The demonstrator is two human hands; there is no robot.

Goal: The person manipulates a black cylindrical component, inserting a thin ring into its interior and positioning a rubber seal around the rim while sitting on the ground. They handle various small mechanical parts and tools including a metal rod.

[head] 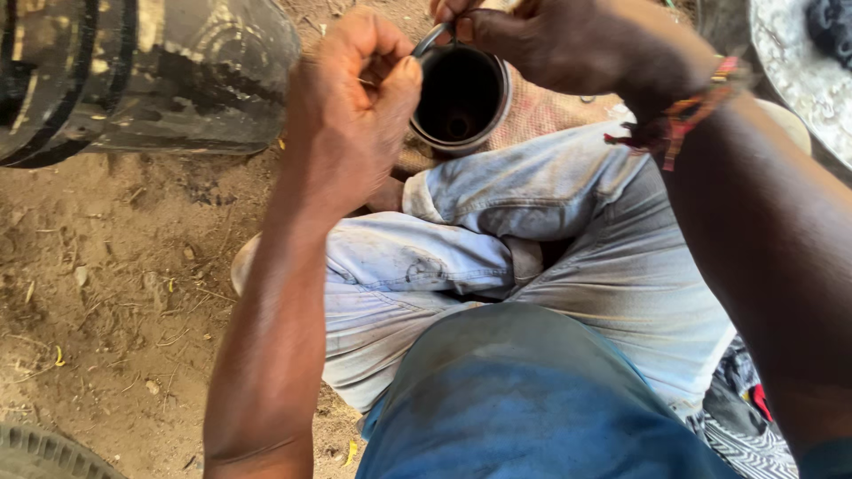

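Both hands work at a dark metal cylinder held above the person's crossed knees, at about 12 o'clock in the view. The left hand has a narrow grip, thumb and fingers pinched at the cylinder's rim at its 9 o'clock side. The right hand pinches a thin wire ring at the rim's top. A big black tyre lies on the dirt ground at 10 o'clock.

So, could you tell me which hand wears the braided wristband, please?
The right hand, gripping the dark metal cup's rim; the left hand has a bare wrist.
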